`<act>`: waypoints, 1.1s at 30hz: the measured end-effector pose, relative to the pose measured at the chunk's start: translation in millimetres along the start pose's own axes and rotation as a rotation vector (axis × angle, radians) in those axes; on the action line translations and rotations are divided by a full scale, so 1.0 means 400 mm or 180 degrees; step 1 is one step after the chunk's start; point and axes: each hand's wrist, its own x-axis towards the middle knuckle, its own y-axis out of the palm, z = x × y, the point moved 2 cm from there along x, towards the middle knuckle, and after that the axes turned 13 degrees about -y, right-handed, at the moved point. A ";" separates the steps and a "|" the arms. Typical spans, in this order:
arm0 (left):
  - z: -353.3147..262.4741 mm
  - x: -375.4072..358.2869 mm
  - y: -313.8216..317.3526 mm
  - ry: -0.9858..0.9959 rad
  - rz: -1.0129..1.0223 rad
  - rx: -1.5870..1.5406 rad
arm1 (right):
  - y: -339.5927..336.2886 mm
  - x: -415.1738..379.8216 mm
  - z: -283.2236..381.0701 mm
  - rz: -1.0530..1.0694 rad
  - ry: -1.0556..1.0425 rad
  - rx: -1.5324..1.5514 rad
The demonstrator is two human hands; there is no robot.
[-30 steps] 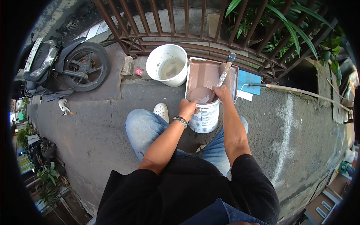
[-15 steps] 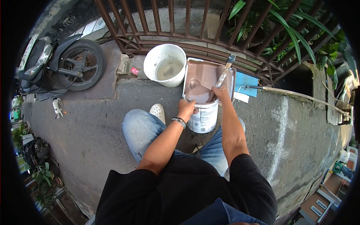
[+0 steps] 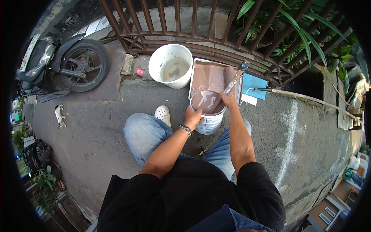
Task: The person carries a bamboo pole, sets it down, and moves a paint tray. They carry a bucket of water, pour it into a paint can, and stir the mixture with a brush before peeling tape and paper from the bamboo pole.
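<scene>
Fingers of left hand [image 3: 192,117] closed over left rim of white pail [image 3: 213,125], just right of frame centre; fingers of right hand [image 3: 228,99] curled round stick [image 3: 233,82] leaning toward upper right, at pail's right rim. Brown paint [image 3: 206,103] inside; tray [image 3: 191,86] just above pail in frame. I judge pail weighty, stiff-walled, hardly fragile, its liquid load prone to slosh if tipped fast. Wet paint likely makes rim slippery; I favour outer wall, palm each side, low. Stick looks rigid, light; best held above wet end.
</scene>
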 end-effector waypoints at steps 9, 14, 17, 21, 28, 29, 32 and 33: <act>0.006 -0.003 0.010 -0.0011 -0.0046 0.0136 | -0.003 -0.012 0.048 0.0710 -0.0122 0.0025; 0.006 0.009 0.005 0.0075 -0.0030 0.0262 | 0.069 0.084 0.013 0.1305 -0.0318 0.0534; 0.010 0.017 -0.003 0.0042 0.0053 0.0335 | 0.088 0.096 0.002 0.1298 -0.0449 0.1410; -0.010 -0.011 -0.007 0.0168 -0.0182 0.0422 | 0.065 0.075 0.036 0.1389 -0.0945 0.1279; -0.056 -0.054 -0.001 0.0437 -0.0374 0.1141 | 0.044 -0.104 0.181 0.1117 -0.1889 -0.0645; -0.046 -0.029 -0.003 0.0528 -0.0361 0.1224 | 0.042 -0.127 0.205 0.1126 -0.1982 -0.0728; -0.070 -0.045 -0.001 0.0487 -0.0379 0.1287 | 0.043 -0.167 0.240 0.1240 -0.2264 -0.1019; -0.093 -0.072 0.000 0.0307 -0.0315 0.1211 | 0.054 -0.171 0.231 0.1146 -0.2380 -0.1039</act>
